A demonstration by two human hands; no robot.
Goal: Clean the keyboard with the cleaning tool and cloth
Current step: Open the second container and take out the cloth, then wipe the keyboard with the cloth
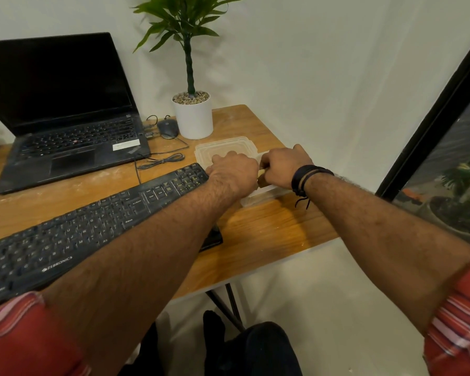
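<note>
A black keyboard (79, 232) lies slantwise across the wooden table (269, 234), dusted with pale specks. Just past its right end sits a clear plastic container (258, 198). My left hand (234, 169) holds its translucent lid (228, 145) tilted up, and my fingertips show through the plastic. My right hand (282, 166) is curled at the container's near right edge and grips its pale rim. What is inside the container is hidden by both hands. No cleaning tool or cloth is visible.
An open black laptop (65, 123) stands at the back left. A wired mouse (168, 127) with its coiled cable and a white plant pot (193, 115) are behind the container. The table's right edge runs close by, with a dark window frame (432, 118) beyond.
</note>
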